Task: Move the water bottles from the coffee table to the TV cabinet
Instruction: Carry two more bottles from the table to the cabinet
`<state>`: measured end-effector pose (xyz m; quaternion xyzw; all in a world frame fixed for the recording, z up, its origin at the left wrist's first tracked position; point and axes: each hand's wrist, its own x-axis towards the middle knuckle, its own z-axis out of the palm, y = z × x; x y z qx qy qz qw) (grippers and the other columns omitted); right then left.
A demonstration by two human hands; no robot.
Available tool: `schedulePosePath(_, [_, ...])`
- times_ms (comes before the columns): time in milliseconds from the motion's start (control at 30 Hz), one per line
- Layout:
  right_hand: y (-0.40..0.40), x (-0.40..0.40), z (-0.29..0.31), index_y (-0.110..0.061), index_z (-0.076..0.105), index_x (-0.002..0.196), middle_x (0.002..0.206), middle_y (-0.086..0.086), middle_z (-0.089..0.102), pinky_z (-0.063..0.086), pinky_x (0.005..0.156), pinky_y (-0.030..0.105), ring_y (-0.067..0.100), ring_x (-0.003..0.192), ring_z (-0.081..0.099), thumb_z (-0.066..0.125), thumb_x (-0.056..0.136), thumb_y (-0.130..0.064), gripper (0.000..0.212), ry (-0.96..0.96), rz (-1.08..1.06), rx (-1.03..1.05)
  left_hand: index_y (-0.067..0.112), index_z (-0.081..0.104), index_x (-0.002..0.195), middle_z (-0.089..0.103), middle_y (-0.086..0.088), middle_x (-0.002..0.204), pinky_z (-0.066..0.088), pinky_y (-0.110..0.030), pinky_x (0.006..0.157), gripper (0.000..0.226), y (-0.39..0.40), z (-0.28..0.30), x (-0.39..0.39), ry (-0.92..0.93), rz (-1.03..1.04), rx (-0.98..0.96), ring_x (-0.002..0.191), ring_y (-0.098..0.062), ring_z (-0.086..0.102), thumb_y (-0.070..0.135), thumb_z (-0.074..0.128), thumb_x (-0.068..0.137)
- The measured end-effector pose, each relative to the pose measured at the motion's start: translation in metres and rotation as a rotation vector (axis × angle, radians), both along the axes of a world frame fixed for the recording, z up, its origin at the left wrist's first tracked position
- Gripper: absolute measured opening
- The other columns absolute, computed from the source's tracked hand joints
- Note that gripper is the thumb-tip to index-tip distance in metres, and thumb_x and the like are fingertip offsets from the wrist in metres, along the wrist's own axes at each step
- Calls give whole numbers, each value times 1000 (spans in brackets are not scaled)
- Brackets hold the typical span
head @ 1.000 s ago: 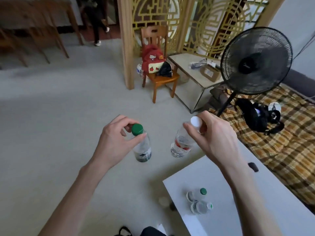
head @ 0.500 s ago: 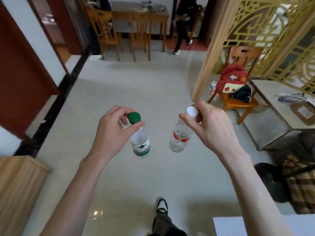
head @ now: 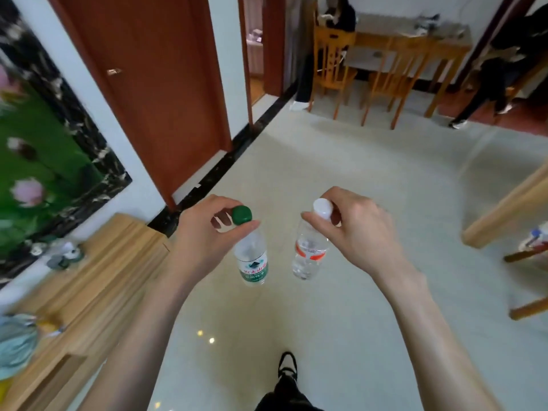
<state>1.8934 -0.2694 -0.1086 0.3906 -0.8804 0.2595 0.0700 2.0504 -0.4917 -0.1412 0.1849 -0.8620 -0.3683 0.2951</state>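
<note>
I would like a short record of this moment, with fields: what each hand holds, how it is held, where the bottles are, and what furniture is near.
left hand: pinches the green-capped bottle by its neck, just under the cap
right hand: pinches the white-capped bottle by its neck
bottle position: both hang upright in the air over the pale floor, apart from each other
labels: green on the left bottle, red on the right
nearby furniture: wooden cabinet at lower left, below the hands
placement: neither bottle set down yet

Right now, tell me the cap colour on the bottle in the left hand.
Green, on the left hand's bottle; clearest in the head view.
</note>
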Motion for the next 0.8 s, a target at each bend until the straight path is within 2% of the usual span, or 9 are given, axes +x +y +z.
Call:
schedulePosePath(200, [-104, -57, -4, -30, 52, 89, 76, -10, 58, 36, 54, 26, 17, 68, 56, 55, 91, -68, 38, 30, 241, 38, 42, 69, 87, 65, 30, 86, 42, -8, 65, 21, -59, 12, -24, -20, 164, -27, 77, -5, 60, 45, 88, 78])
schedulePosePath(333, [-175, -81, -8, -32, 50, 92, 78, -12, 57, 30, 53, 18, 12, 70, 55, 52, 92, -70, 38, 14, 375, 84, 35, 73, 93, 63, 16, 82, 42, -9, 68, 21, -95, 13, -22, -38, 288, -24, 81, -8, 60, 42, 86, 79])
schedulePosePath(467, [-243, -92, -13, -34, 49, 95, 84, -14, 58, 32, 56, 17, 9, 72, 55, 53, 92, -69, 36, -27, 500, 108, 38, 72, 95, 67, 4, 91, 50, -27, 71, 21, -135, 7, -14, -35, 395, 42, 81, -14, 61, 41, 85, 80])
schedulePosePath(600, [-310, -91, -24, -37, 48, 96, 85, -17, 57, 30, 56, 16, -1, 69, 53, 56, 92, -67, 32, -70, 586, 115, 31, 75, 97, 68, 5, 95, 55, -41, 74, 20, -181, -7, -2, -31, 497, 89, 80, -14, 61, 35, 86, 81])
schedulePosePath(800, [-409, -77, -46, -38, 49, 100, 89, -18, 58, 36, 58, 15, -2, 73, 54, 57, 92, -66, 30, -73, 656, 156, 26, 75, 98, 66, 10, 97, 52, -33, 72, 21, -264, -36, 12, -79, 573, 116, 80, -13, 60, 33, 86, 82])
